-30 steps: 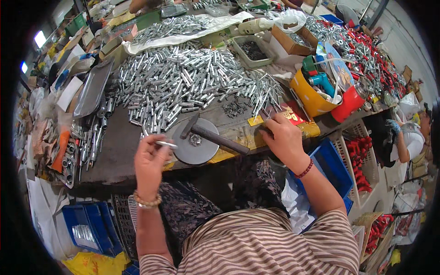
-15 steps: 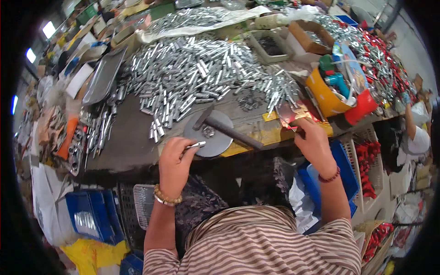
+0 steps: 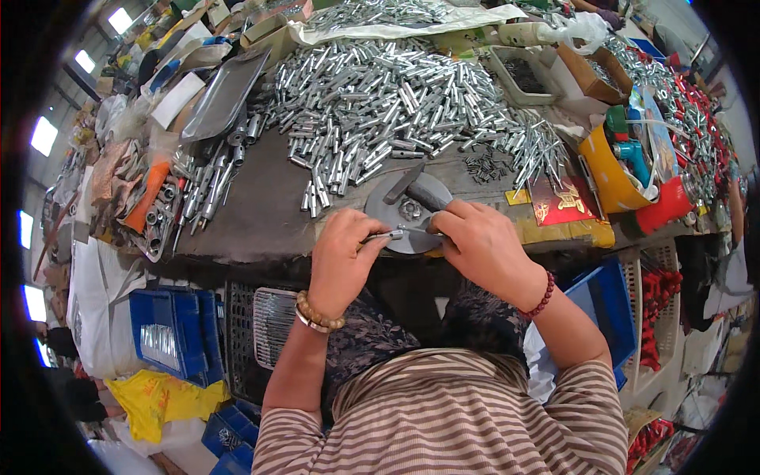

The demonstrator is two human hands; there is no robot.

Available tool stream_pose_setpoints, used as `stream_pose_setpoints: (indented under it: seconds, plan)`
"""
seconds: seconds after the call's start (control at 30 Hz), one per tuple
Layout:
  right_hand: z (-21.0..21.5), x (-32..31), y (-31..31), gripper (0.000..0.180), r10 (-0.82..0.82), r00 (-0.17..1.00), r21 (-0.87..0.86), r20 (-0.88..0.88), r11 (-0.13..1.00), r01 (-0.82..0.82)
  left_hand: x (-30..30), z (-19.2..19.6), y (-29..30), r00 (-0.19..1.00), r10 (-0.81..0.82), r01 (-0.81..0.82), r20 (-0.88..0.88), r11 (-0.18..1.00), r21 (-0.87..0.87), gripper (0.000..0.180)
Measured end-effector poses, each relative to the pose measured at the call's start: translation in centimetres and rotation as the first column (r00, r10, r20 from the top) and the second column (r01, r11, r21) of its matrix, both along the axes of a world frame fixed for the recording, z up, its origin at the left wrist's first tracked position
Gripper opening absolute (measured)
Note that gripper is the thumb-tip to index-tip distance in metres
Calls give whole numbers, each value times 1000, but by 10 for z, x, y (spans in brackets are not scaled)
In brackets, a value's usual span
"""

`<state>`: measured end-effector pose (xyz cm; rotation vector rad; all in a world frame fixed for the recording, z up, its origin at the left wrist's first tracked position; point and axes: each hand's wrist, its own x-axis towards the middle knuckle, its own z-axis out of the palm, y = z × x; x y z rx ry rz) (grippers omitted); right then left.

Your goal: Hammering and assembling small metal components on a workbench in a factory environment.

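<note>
My left hand (image 3: 342, 255) is closed in a pinch around a short silver metal tube (image 3: 389, 235), its end pointing right. My right hand (image 3: 492, 255) faces it, thumb and fingers pinching a thin dark metal piece (image 3: 419, 230) that points left toward the tube. I cannot tell whether the two touch. Just beyond my fingertips lies a round grey metal disc (image 3: 378, 207) with a small pile of bits on it. A hammer (image 3: 404, 184) rests across the disc, its handle partly behind my right hand.
A large heap of silver metal tubes (image 3: 396, 103) covers the far bench, with small dark pins (image 3: 484, 168) beside it. At right are a red packet (image 3: 559, 203) and a yellow container (image 3: 608, 174) of tools. Blue bins (image 3: 169, 332) stand below left.
My right hand has moved left from beside the red packet to my left hand, with a thin piece in its fingers. The view has shifted, too.
</note>
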<state>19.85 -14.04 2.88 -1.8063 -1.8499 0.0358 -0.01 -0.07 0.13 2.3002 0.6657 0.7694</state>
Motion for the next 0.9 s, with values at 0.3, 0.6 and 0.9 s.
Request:
stream_pose_setpoints:
  seconds: [0.3,0.6,0.9]
  plan:
    - [-10,-1,-8,17,-95,993,90,76,992,88,0,2,1,1000,2,-2,-19,1000,25,13]
    - [-15,0,-5,14,-71,994,131,87,990,60,-2,0,3,1000,-21,24,20,992,-122,13]
    - [-15,-1,1,12,-9,986,145,167,989,-15,-2,1,7,996,-78,86,53,981,-173,12]
